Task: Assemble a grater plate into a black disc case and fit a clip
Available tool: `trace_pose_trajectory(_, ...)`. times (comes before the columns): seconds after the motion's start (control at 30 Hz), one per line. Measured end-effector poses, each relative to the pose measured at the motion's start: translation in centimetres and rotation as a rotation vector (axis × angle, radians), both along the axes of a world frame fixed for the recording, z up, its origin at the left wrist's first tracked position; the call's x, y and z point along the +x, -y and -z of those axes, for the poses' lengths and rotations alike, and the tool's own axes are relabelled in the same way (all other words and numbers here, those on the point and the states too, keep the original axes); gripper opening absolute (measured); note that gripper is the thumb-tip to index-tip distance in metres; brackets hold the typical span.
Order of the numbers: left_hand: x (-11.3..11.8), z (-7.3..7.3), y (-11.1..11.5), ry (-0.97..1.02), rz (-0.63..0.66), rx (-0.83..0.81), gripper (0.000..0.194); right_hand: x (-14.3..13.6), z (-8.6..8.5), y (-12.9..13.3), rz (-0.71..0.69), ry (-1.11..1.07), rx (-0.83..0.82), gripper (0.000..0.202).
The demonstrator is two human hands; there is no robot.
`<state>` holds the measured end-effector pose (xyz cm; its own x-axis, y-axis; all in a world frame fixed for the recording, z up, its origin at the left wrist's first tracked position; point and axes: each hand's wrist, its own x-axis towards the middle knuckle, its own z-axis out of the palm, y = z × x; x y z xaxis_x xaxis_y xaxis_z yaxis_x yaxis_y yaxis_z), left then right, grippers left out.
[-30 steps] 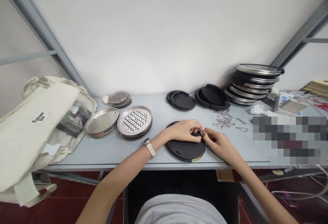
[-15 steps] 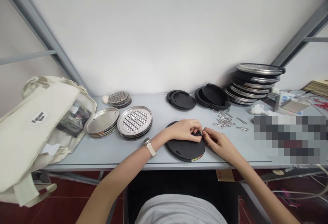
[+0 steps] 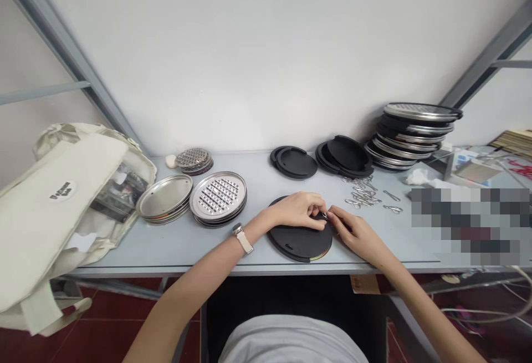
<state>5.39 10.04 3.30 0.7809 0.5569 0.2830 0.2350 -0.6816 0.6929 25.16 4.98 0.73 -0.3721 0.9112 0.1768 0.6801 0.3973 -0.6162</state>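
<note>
My left hand [image 3: 301,209] lies over a black round plate [image 3: 301,244] near the table's front edge. Its fingers curl at the plate's right rim. From the right, my right hand [image 3: 351,230] pinches a small metal wire clip [image 3: 325,215] at that same rim, close to the left fingertips. How the clip sits on the rim is partly hidden by my fingers. A thin coloured strip shows along the plate's lower right edge. More looped wire clips [image 3: 363,195] lie in a loose pile beyond my right hand.
Grater discs [image 3: 220,197] and plain metal discs [image 3: 164,195] are stacked on the left, beside a cream bag [image 3: 58,202]. Black round plates [image 3: 297,163] lie behind my hands. A tall stack of assembled discs [image 3: 415,136] stands at the back right.
The metal clip between my fingers shows a little more clearly and has shifted slightly. Both hands stay nearly in place, and the black plate has barely moved.
</note>
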Motion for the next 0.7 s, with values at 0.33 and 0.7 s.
trace_pose_trajectory(0.33, 0.11, -0.08, 0.08, -0.041, -0.025, -0.015, 0.018, 0.1, 0.17, -0.06, 0.002, -0.013, -0.012, 0.029)
trace_pose_trajectory(0.7, 0.15, -0.1, 0.18, -0.091, -0.029, 0.047, 0.022, -0.37, 0.29, 0.08, 0.063, 0.005, 0.011, 0.025)
